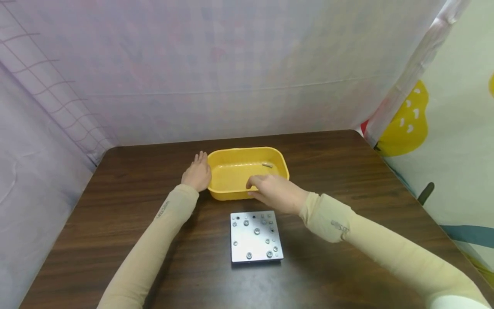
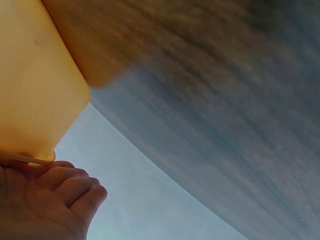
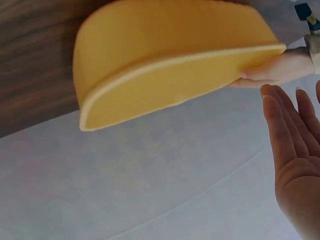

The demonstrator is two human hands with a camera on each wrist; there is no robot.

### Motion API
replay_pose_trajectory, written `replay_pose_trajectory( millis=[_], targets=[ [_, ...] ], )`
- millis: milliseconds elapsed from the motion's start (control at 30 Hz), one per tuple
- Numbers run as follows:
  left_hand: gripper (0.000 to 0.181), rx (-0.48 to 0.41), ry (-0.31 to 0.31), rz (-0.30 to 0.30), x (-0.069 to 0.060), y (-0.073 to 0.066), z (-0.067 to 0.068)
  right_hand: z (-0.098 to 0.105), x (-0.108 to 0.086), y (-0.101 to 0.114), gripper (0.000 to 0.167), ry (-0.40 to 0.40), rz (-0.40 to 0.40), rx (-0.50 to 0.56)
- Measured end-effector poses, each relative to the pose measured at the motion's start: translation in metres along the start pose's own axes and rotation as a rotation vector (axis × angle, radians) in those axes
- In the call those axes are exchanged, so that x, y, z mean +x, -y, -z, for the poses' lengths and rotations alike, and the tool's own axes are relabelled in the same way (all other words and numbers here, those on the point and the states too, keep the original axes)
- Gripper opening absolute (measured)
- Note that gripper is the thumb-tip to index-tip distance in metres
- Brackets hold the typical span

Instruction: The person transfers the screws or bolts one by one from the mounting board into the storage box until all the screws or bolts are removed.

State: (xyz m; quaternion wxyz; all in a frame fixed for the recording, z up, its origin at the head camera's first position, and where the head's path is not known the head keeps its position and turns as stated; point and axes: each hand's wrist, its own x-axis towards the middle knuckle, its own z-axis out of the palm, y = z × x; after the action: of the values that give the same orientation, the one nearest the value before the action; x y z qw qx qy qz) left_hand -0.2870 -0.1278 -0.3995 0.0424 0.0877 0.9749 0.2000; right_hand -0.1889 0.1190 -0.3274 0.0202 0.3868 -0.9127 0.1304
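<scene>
A yellow plastic basin stands on the table, with one small metallic, rod-like piece lying inside at the back right. At the basin's left rim, my left hand rests with its fingers extended; the thumb is hard to make out. My right hand hovers over the front right rim, its index finger bent down and the thumb apart from it. In the right wrist view, nothing shows between the right hand's fingers. Nearer me lies a square silver metal plate bearing several socket-head screws, small pins and holes.
The dark wood-grain table extends around the basin and plate. A pale curtain hangs behind it, and a printed cloth hangs along the right side.
</scene>
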Motion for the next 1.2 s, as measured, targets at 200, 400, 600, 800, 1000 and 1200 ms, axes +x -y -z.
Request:
replay_pose_trajectory(
  millis=[200,400,600,800,1000,1200],
  targets=[
    [0.056,0.001,-0.002,0.003,0.0,0.001,0.001,-0.006,-0.014,-0.004,0.015,0.009,0.0,0.01],
    [0.056,-0.006,0.0,-0.006,0.001,-0.001,0.002,-0.014,-0.027,-0.011,0.011,0.044,-0.046,0.011],
    [0.056,-0.009,-0.001,-0.005,0.001,-0.001,0.002,-0.024,-0.036,-0.019,0.009,0.069,-0.061,0.03],
    [0.056,-0.009,-0.001,-0.002,0.001,-0.002,0.0,-0.032,-0.042,-0.023,0.008,0.074,-0.056,0.037],
    [0.056,-0.013,-0.004,-0.001,-0.001,-0.002,0.0,-0.037,-0.047,-0.025,0.006,0.113,-0.087,0.074],
    [0.056,-0.017,-0.002,0.002,0.0,0.0,0.0,-0.043,-0.05,-0.027,0.004,0.124,-0.089,0.088]
  ],
)
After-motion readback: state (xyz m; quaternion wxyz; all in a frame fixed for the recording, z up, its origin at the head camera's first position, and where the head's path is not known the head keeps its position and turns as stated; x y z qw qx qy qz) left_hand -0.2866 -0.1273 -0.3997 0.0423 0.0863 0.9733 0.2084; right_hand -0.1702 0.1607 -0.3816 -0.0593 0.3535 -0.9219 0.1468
